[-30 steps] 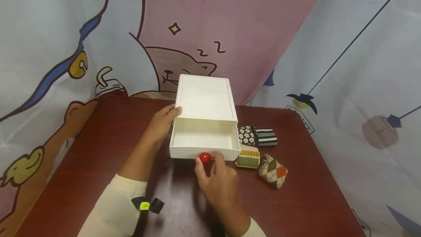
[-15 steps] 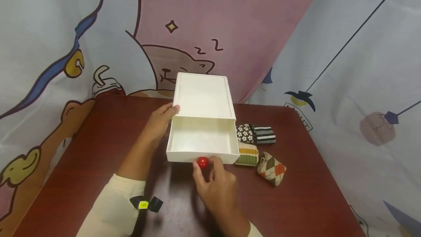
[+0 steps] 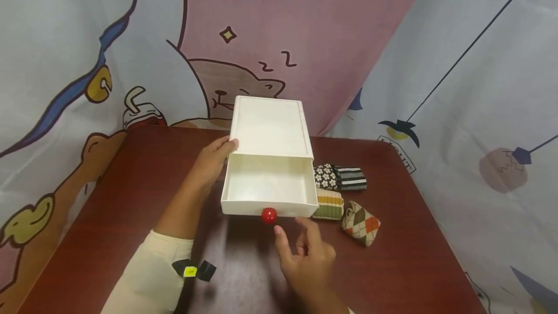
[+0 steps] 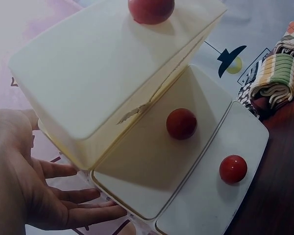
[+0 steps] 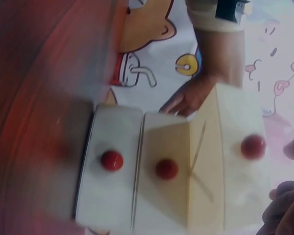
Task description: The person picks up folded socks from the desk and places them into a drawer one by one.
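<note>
On the counter (image 3: 131,197) a white drawer box (image 3: 270,127) has its top drawer (image 3: 269,185) pulled out; left hand (image 3: 212,161) rests open-fingered against its side, right hand (image 3: 307,260) hovers with loose fingers just beside the red knob (image 3: 269,215), holding nothing

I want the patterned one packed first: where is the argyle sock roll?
In the head view the argyle sock roll lies on the table right of the open drawer, just past the striped green roll.

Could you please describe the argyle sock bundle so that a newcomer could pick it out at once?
Start at the white drawer box on the red-brown table. Four folded bundles lie to its right; the argyle sock bundle is the nearest and rightmost, alone in wearing orange, brown and cream diamonds.
</note>
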### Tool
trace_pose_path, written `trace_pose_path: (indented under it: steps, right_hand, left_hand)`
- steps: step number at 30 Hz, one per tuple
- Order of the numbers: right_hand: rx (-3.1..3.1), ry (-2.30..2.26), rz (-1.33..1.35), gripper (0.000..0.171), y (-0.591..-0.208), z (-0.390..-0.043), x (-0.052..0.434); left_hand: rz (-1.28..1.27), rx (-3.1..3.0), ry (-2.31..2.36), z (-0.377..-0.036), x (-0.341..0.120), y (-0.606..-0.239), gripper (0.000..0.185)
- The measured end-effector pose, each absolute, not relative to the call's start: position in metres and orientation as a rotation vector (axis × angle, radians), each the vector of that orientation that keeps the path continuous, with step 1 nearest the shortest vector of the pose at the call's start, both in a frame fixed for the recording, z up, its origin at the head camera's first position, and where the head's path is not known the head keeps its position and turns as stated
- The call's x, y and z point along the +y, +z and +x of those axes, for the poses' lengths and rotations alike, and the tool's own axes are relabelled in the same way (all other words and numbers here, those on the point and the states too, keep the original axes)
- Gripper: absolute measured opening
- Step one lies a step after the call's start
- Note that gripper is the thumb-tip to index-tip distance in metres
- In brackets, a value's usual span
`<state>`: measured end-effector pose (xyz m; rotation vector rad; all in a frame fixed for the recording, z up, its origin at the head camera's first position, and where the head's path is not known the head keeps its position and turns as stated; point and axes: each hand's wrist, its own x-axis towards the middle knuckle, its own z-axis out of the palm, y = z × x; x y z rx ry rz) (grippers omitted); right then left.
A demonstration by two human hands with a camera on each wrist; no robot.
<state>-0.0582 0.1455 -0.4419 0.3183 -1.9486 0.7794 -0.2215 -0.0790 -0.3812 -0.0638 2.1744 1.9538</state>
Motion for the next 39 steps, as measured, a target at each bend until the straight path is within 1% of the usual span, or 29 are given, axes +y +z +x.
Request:
trace_pose_path:
  steps: [8, 10, 13, 17, 22, 26, 34, 39]
  right_hand:
    - [-1.89, 0.774, 0.239, 0.051, -0.439, -0.06, 0.173]
    - [-1.852, 0.786, 0.236, 0.049, -0.437, -0.062, 0.18]
    - [-1.811, 0.791, 0.221, 0.041, -0.433, -0.066, 0.193]
    - [-1.816, 0.769, 0.158, 0.027, -0.429, -0.073, 0.21]
    - [-1.88, 0.648, 0.05, 0.022, -0.43, -0.087, 0.234]
    - [-1.956, 0.558, -0.049, 0.026, -0.433, -0.094, 0.25]
    - [-2.235, 0.547, -0.219, 0.04, -0.436, -0.101, 0.271]
    - [-2.637, 0.549, -0.395, 0.063, -0.432, -0.104, 0.287]
  left_hand:
    - [-0.073, 2.157, 1.968, -0.22, -0.082, -0.381, 0.073]
    - [-0.074, 2.156, 1.965, -0.22, -0.083, -0.381, 0.073]
    - [-0.076, 2.149, 1.963, -0.22, -0.083, -0.381, 0.073]
    - [-0.071, 2.139, 1.965, -0.22, -0.083, -0.38, 0.073]
    - [-0.067, 2.149, 1.969, -0.222, -0.084, -0.379, 0.072]
    - [-0.067, 2.156, 1.959, -0.222, -0.084, -0.379, 0.071]
    - [-0.068, 2.155, 1.957, -0.22, -0.082, -0.379, 0.07]
    - [-0.074, 2.148, 1.951, -0.22, -0.079, -0.381, 0.07]
